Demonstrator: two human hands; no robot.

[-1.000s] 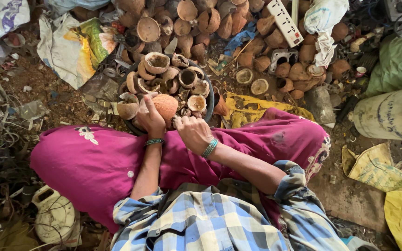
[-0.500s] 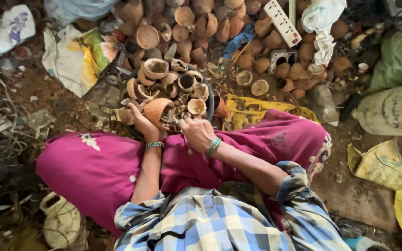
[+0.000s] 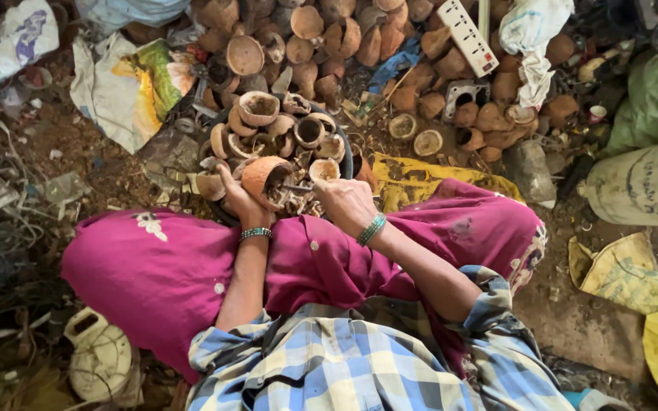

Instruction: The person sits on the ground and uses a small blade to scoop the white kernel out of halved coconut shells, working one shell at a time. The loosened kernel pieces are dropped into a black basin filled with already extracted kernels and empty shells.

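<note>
Here the left hand (image 3: 235,199) is closed around a brown coconut shell half (image 3: 263,176), fingers wrapped under its rounded back, holding it just above the near edge of a dark round basin (image 3: 348,156). The shell's open mouth faces right, toward the right hand (image 3: 346,204); its axis from dome to mouth runs roughly left to right. The right hand is curled narrow around a thin metal tool (image 3: 296,187), whose tip enters the shell mouth; the tool's long axis also lies left to right. Whether the tip touches the inner wall cannot be told. The basin holds emptied shell halves (image 3: 259,108) and pale scrapings. Beyond it, at the far side, lies a large heap of coconut shells (image 3: 321,34), with a white power strip (image 3: 467,35) resting on it. The surface is bare earth (image 3: 108,164) littered with plastic bags (image 3: 127,84). A yellow sack (image 3: 413,176) lies right of the basin, and a white plastic jug (image 3: 100,361) sits near left.
</note>
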